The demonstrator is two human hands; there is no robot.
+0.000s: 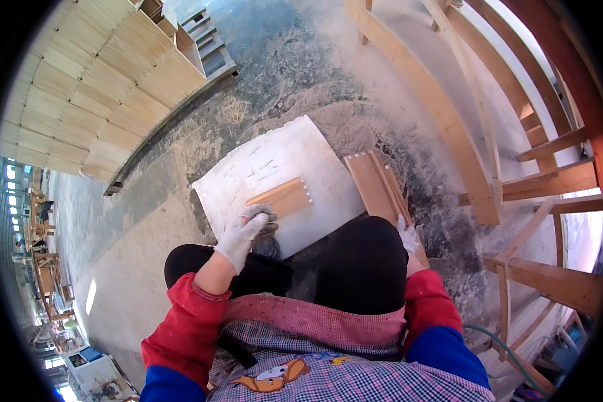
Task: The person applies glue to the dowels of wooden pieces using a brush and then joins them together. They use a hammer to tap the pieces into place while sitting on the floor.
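Observation:
My left hand, in a white work glove with a greyish palm side, is closed beside the near left corner of a light wooden board. Its curled fingers hide whatever may be in them. The board has notched short ends and lies flat on a white sheet on the floor. My right hand, also gloved, is beyond my right knee, which partly covers it. Its visible fingers are stretched along the near end of a stack of reddish-brown wooden boards.
Stacked pale wooden boxes stand on a pallet at the far left. A timber frame rises on the right. A green hose runs low at the right. The concrete floor is stained and dusty.

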